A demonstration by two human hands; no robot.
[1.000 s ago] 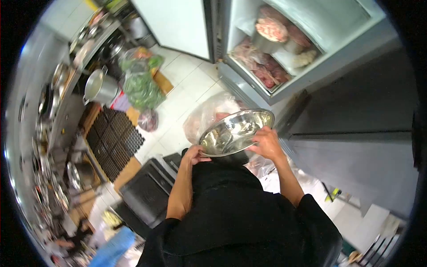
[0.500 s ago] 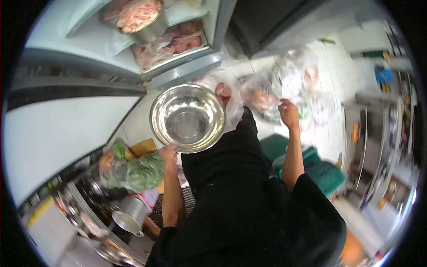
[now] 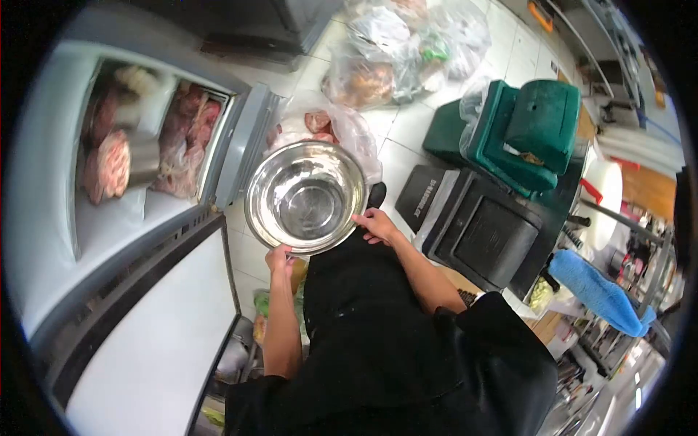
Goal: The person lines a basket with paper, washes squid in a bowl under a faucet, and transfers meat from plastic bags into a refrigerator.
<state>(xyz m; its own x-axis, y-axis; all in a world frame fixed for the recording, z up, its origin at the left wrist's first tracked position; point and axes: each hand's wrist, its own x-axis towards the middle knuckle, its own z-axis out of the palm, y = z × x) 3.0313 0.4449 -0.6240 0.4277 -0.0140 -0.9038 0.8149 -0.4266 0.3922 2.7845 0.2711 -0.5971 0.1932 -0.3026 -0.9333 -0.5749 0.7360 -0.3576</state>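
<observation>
A wide, shiny metal bowl [image 3: 309,200] hangs in front of my body, with nothing in it. My left hand [image 3: 280,259] grips its near rim at the lower left. On the lower right side, my right hand [image 3: 376,226] has its thumb over the rim and its fingers curled beneath. Just beyond the bowl, a clear plastic bag [image 3: 355,138] with pieces of red meat [image 3: 318,122] is partly covered by the bowl.
At left, an open freezer [image 3: 109,221] holds bagged meat and a metal pot [image 3: 143,161]; its door [image 3: 149,320] stands open. More plastic bags [image 3: 378,65] lie on the tiled floor. Green bins [image 3: 542,127] and a black lidded box [image 3: 483,229] stand at right.
My right hand has come from the right, over the floor bags, to the bowl's rim. My left hand keeps its hold. The view has turned, showing more of the bins and black box.
</observation>
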